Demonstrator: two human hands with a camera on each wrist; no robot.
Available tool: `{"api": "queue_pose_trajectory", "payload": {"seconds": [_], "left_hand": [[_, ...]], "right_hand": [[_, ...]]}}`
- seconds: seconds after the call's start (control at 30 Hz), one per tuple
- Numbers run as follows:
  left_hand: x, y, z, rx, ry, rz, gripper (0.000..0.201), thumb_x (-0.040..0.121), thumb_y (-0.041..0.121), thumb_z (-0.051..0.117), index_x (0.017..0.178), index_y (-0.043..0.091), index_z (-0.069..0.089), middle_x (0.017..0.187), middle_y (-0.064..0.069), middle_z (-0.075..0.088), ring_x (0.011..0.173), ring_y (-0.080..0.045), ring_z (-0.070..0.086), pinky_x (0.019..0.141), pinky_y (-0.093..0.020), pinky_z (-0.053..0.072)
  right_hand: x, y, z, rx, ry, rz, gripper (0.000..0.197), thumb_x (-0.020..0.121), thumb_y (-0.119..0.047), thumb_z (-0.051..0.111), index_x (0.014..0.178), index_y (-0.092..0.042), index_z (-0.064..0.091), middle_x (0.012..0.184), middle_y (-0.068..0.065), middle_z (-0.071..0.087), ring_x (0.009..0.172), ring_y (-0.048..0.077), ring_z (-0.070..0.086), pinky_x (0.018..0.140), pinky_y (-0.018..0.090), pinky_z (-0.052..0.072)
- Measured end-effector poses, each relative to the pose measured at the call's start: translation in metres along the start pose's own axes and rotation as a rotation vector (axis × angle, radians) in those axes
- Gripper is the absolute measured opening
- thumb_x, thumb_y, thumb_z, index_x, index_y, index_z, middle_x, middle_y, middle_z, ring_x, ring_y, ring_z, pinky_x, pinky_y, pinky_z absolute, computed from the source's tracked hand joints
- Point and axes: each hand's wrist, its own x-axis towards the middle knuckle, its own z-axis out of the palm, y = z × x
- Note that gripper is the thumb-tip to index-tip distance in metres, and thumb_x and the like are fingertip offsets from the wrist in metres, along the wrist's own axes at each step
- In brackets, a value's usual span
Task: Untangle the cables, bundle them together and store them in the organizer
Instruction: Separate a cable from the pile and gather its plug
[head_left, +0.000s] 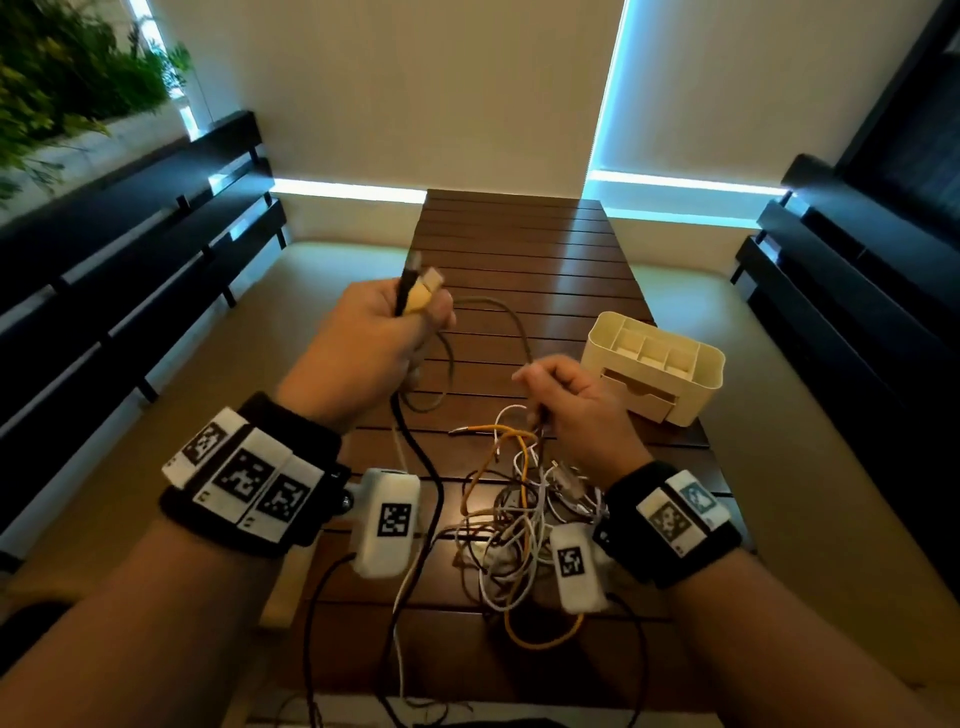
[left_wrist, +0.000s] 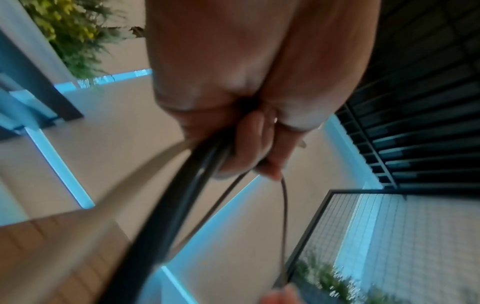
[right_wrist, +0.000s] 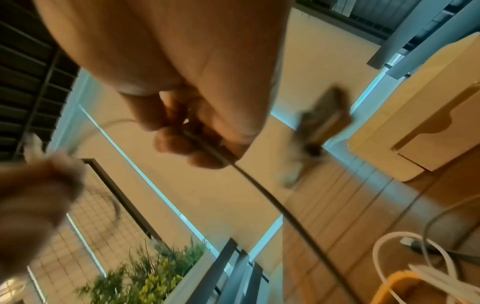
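Note:
My left hand (head_left: 395, 322) is raised over the wooden table (head_left: 524, 244), gripping a bundle of cable ends, a black plug and a yellowish plug (head_left: 423, 293) sticking up from the fist. A thin grey cable (head_left: 498, 306) arcs from that fist to my right hand (head_left: 561, 400), which pinches it between thumb and fingers (right_wrist: 205, 156). In the left wrist view a thick black cable (left_wrist: 166, 207) and thinner ones run out of the fist (left_wrist: 249, 144). A tangle of white, orange and brown cables (head_left: 519, 514) lies on the table under the right wrist.
A cream organizer (head_left: 654, 369) with open top compartments and a drawer stands on the table's right side, just beyond my right hand. Black slatted benches (head_left: 130, 270) flank the table on both sides. A green plant (head_left: 67, 78) is at far left.

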Motion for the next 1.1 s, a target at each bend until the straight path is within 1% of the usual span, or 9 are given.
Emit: {"api": "queue_pose_trajectory", "payload": {"seconds": [0.1,0.2,0.4,0.5,0.6,0.73,0.83,0.93,1.1], "left_hand": [[-0.002,-0.022,0.001,0.348,-0.023,-0.161,0.020,0.099,0.022,0.058,0.084,0.012,0.067,0.049,0.011,0.045,0.045,-0.007,0.037,0.049,-0.025,0.033],[-0.006,-0.036,0.006,0.487,-0.026,-0.232,0.017,0.098,0.023,0.060,0.086,0.014,0.067,0.056,0.003,0.048,0.048,-0.010,0.042,0.048,-0.024,0.036],[-0.008,-0.022,0.011,0.421,0.197,0.015,0.019,0.100,0.018,0.056,0.082,0.018,0.061,0.061,0.003,0.046,0.045,-0.003,0.037,0.041,-0.012,0.029],[-0.009,-0.018,0.021,0.393,0.075,0.129,0.013,0.100,0.016,0.057,0.104,0.016,0.069,0.078,-0.003,0.065,0.051,-0.004,0.050,0.048,-0.020,0.041],[-0.010,-0.024,0.028,0.455,-0.087,0.155,0.019,0.099,0.018,0.059,0.082,0.024,0.064,0.067,0.009,0.060,0.054,-0.007,0.048,0.051,-0.026,0.037],[-0.013,-0.017,0.027,0.415,-0.055,0.165,0.026,0.097,0.018,0.061,0.074,0.029,0.059,0.051,0.019,0.054,0.047,0.001,0.044,0.049,-0.014,0.034],[-0.010,0.001,0.016,0.158,0.101,0.182,0.019,0.098,0.027,0.060,0.080,0.021,0.063,0.047,0.013,0.049,0.041,-0.002,0.040,0.046,-0.023,0.036],[-0.005,0.008,0.002,0.099,0.180,0.148,0.021,0.099,0.026,0.059,0.082,0.015,0.065,0.046,0.012,0.045,0.040,-0.005,0.038,0.049,-0.025,0.033],[-0.011,-0.019,0.002,0.532,0.020,-0.105,0.010,0.098,0.020,0.061,0.089,0.021,0.067,0.063,0.005,0.052,0.053,-0.008,0.041,0.048,-0.017,0.034]], "right_hand": [[0.011,-0.016,-0.013,-0.027,0.197,-0.070,0.014,0.099,-0.026,0.058,0.088,-0.026,0.067,0.060,-0.009,0.055,0.056,0.011,0.052,0.058,0.031,0.047],[0.015,-0.028,-0.021,-0.126,0.218,-0.164,0.017,0.096,-0.023,0.062,0.082,-0.033,0.066,0.065,-0.019,0.060,0.061,0.001,0.053,0.060,0.019,0.044],[0.008,-0.025,-0.014,-0.600,0.012,-0.165,0.007,0.094,-0.028,0.064,0.094,-0.027,0.070,0.091,-0.010,0.065,0.087,0.004,0.058,0.074,0.024,0.045],[0.005,-0.032,-0.005,-0.603,-0.045,-0.283,0.006,0.092,-0.025,0.067,0.093,-0.024,0.073,0.087,-0.014,0.062,0.083,0.001,0.057,0.073,0.017,0.043],[0.003,-0.047,-0.003,-0.520,-0.013,-0.414,0.006,0.090,-0.017,0.070,0.093,-0.019,0.074,0.079,-0.016,0.058,0.076,0.001,0.055,0.067,0.008,0.038],[-0.004,-0.048,-0.009,-0.350,-0.020,-0.348,0.008,0.095,-0.024,0.063,0.096,-0.025,0.071,0.080,-0.012,0.063,0.073,0.007,0.057,0.068,0.023,0.047],[-0.013,-0.027,-0.003,-0.231,-0.076,-0.133,0.019,0.101,-0.034,0.050,0.096,-0.031,0.068,0.075,-0.004,0.058,0.071,0.017,0.058,0.071,0.042,0.054],[-0.018,-0.013,0.002,-0.125,-0.027,-0.032,0.019,0.103,-0.028,0.048,0.098,-0.026,0.067,0.065,-0.012,0.057,0.063,0.012,0.057,0.071,0.046,0.054],[-0.006,-0.027,-0.017,-0.188,0.202,-0.154,0.014,0.099,-0.028,0.057,0.093,-0.025,0.069,0.070,-0.021,0.060,0.066,0.000,0.053,0.063,0.017,0.044]]}}
